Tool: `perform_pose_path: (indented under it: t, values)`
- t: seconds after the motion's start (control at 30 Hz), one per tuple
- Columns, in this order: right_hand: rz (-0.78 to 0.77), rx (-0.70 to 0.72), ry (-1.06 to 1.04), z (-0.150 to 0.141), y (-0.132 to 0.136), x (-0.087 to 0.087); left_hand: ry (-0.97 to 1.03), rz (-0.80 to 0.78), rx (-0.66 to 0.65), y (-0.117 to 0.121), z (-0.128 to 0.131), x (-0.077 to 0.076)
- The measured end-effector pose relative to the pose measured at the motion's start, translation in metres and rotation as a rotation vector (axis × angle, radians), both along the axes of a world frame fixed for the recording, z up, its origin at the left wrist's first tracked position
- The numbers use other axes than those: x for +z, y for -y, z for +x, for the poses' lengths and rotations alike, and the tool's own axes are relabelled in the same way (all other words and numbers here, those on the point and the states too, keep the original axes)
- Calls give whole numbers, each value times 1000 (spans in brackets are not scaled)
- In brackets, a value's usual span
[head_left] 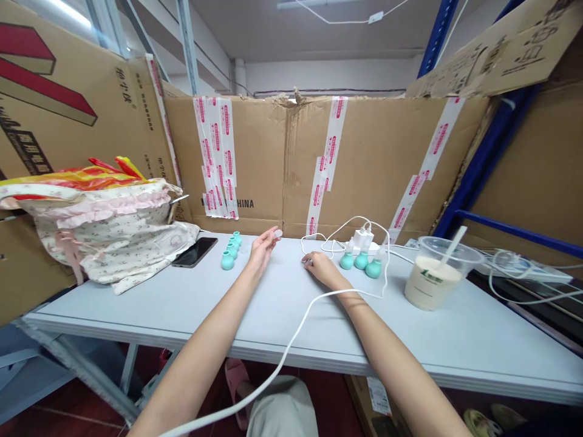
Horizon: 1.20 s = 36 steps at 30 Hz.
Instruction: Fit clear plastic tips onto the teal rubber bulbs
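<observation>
White plastic cable (298,331): nearest the camera, sweeping below the left hand and across the right wrist.
Left hand (261,250): pinching a small round translucent piece (278,233) at its fingertips.
Right hand (322,267): fingers curled low at the pale grey flat table (282,297); cannot tell whether they grasp anything.
Four round-bellied teal pots (232,249): in a row, just left of the left hand.
Three round teal pots (361,261): grouped just right of the right hand.
</observation>
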State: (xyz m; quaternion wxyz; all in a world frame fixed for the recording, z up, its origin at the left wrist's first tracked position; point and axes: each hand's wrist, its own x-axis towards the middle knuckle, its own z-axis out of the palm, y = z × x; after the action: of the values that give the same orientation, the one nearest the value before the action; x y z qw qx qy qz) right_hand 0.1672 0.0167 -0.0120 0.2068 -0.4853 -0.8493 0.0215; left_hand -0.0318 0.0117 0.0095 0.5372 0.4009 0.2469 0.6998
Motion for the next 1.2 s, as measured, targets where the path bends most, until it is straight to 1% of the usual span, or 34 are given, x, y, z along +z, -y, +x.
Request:
perform_pose_path:
  t: [0.1,0.23,0.3,0.37,0.43,0.5,0.6,0.7,0.83,0.93,1.07,1.13,1.2]
  values:
    - [5,8,4,1,-3,-3,11,-33,-14,-1,1,-1]
    - [14,29,-19,2,-5,-7,-64,-10,8,-3,0,-4]
    - [32,41,-74,1,-4,-5,-101,14,-8,-2,0,-4]
    - [72,68,-178,0,0,0,-132,34,-32,-2,0,-4]
    - [126,141,-294,-3,4,8,-168,40,-65,-1,3,-5]
    - [172,241,-363,-6,10,15,-207,34,-106,0,7,-7]
    - [206,327,-342,-12,17,19,-256,43,-142,-1,14,-12]
    - [210,332,-322,-17,20,17,-273,93,-146,-1,16,-15]
    - [188,339,-421,-24,21,13,-250,107,-134,2,16,-12]
    - [188,326,-503,-27,20,13,-219,64,-97,5,20,-9]
    - [225,290,-541,-28,20,13,-129,-14,-64,5,28,-11]
    - [246,274,-529,-28,20,13,-165,-55,-53,6,31,-13]
    - [260,255,-504,-27,21,13,-252,-110,-29,7,32,-14]
